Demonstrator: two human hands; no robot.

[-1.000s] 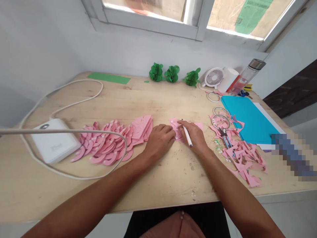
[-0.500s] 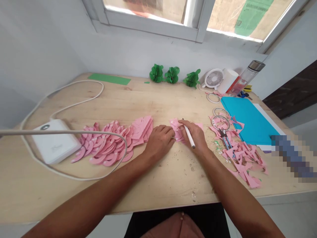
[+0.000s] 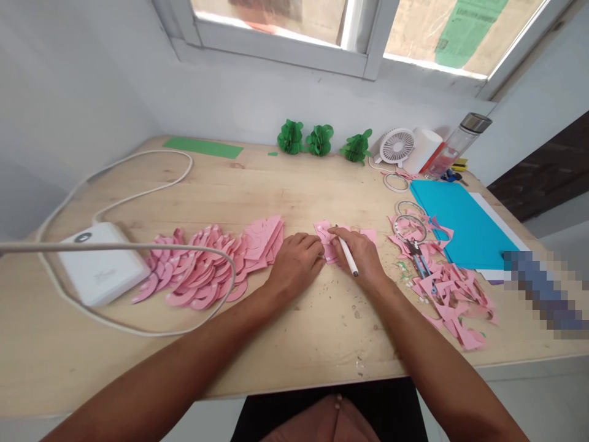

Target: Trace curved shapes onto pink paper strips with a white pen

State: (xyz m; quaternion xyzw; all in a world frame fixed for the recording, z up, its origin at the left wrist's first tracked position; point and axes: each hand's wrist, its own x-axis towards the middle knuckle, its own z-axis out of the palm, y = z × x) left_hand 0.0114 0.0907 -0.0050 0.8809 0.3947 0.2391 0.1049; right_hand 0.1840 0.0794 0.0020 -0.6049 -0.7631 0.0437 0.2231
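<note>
A small pink paper piece with drawn lines point(image 3: 323, 232) lies on the wooden table between my hands. My right hand point(image 3: 359, 252) is closed around a white pen point(image 3: 350, 258), its upper part over the paper's right side. My left hand point(image 3: 298, 256) rests on the table at the paper's left edge, fingers bent and close together; whether its fingertips pinch anything is hidden. Left of it lie a stack of marked pink sheets point(image 3: 265, 240) and a heap of curved pink cutouts point(image 3: 202, 264). More pink paper point(image 3: 369, 235) shows behind my right hand.
Pink scraps point(image 3: 460, 294), scissors point(image 3: 421, 261), tape rolls point(image 3: 410, 228) and a blue folder point(image 3: 464, 221) lie right. A white device point(image 3: 103, 264) with a looping cable sits left. Green paper shapes point(image 3: 319, 140), a fan point(image 3: 397, 146) and a bottle point(image 3: 462, 144) stand at the back.
My right hand and the pen have shifted slightly, with the pen's lower end now a little further left. My left hand has barely moved.
</note>
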